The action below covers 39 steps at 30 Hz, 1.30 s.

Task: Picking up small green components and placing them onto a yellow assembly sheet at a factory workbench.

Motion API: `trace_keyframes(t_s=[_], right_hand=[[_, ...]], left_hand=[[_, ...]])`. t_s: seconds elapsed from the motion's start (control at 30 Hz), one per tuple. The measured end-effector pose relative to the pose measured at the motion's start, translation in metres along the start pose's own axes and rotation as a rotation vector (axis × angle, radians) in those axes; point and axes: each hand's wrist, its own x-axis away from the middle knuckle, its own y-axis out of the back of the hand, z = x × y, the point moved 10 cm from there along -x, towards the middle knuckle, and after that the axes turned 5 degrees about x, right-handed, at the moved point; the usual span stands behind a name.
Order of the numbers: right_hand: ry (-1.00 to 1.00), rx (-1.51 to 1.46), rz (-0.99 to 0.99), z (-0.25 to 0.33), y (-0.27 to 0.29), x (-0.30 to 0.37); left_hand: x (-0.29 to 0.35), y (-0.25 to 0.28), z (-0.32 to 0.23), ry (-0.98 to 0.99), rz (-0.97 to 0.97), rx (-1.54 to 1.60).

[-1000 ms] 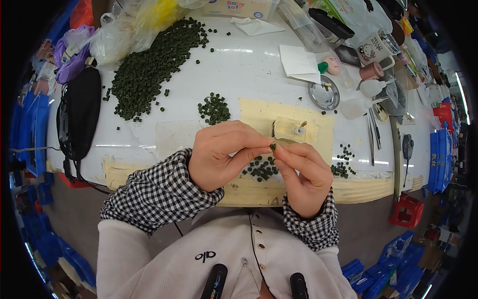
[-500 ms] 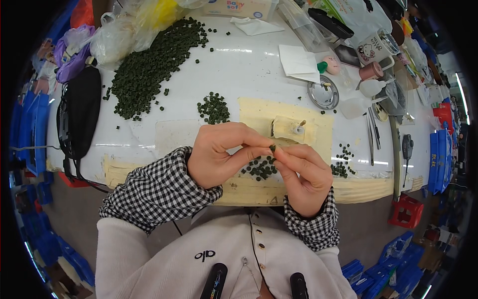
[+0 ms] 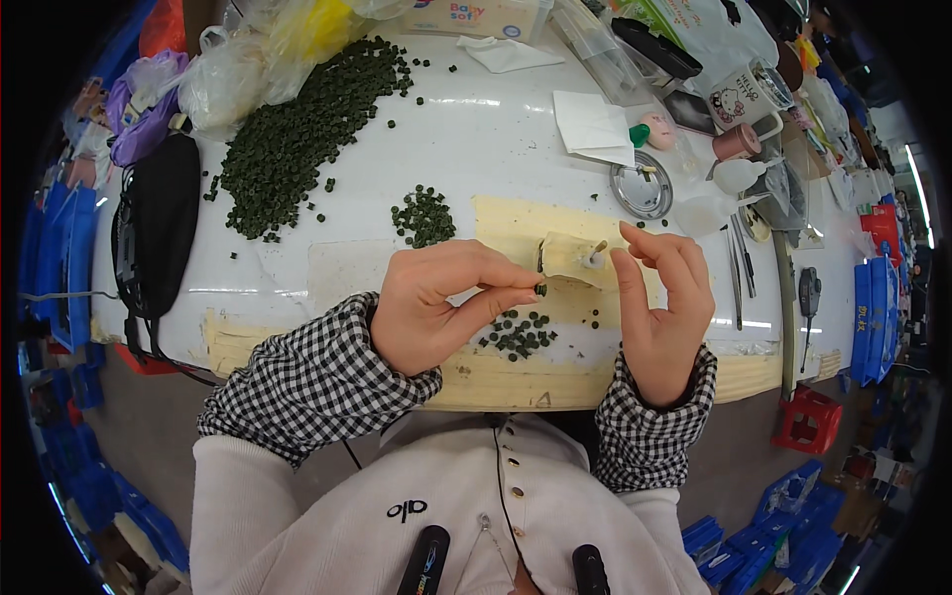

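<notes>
Between thumb and forefinger, my left hand (image 3: pixel 436 302) pinches a small dark green round piece (image 3: pixel 540 290). My right hand (image 3: pixel 669 312) is apart from it, fingers spread, with no object visible in them. Its thumb and forefinger are beside a block covered in cream tape (image 3: pixel 567 260), from which a short brownish peg (image 3: pixel 601 246) sticks up. The block rests on a yellow sheet (image 3: pixel 504 218). Loose green pieces (image 3: pixel 520 340) lie below my fingertips near the table's front edge. Another small heap of green pieces (image 3: pixel 424 218) sits beyond my left hand.
A large heap of green pieces (image 3: pixel 297 134) covers the far left, beside plastic bags (image 3: pixel 228 84) and a black pouch (image 3: pixel 164 228). Rightward are a round metal dish (image 3: pixel 650 203), white squeeze bottles (image 3: pixel 706 213), tweezers (image 3: pixel 737 278) and a mug (image 3: pixel 742 97). White tissues (image 3: pixel 593 124) lie farther back.
My right hand has left the green piece, moved right and slightly away from me, and opened. Still pinching the piece, my left hand has hardly moved.
</notes>
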Motion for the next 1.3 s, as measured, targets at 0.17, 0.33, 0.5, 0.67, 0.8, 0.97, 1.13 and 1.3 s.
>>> trace_keyframes(t_s=[0.17, 0.33, 0.5, 0.67, 0.8, 0.97, 1.13, 1.3], right_hand=[[0.011, -0.025, 0.085, -0.004, -0.016, -0.005], [0.017, -0.047, 0.014, 0.004, -0.004, -0.004], [0.052, -0.233, -0.241, 0.032, 0.043, 0.007], [0.103, -0.485, -0.051, 0.036, 0.010, 0.007], [0.101, -0.549, 0.053, 0.040, -0.003, 0.004], [0.051, -0.631, 0.093, 0.038, -0.010, 0.007], [0.067, -0.608, 0.054, 0.035, 0.002, 0.004], [0.035, -0.640, 0.042, 0.033, 0.001, 0.008]], left_hand=[[0.000, -0.001, 0.004, 0.029, 0.002, 0.046], [0.003, -0.002, 0.014, 0.111, -0.011, 0.199], [0.003, -0.004, 0.016, 0.118, -0.009, 0.223], [0.004, -0.006, 0.016, 0.107, 0.004, 0.209], [0.004, -0.006, 0.015, 0.108, 0.011, 0.206], [0.003, -0.005, 0.013, 0.097, 0.019, 0.193], [0.004, -0.005, 0.014, 0.094, 0.011, 0.188], [0.004, -0.005, 0.012, 0.073, 0.012, 0.198]])
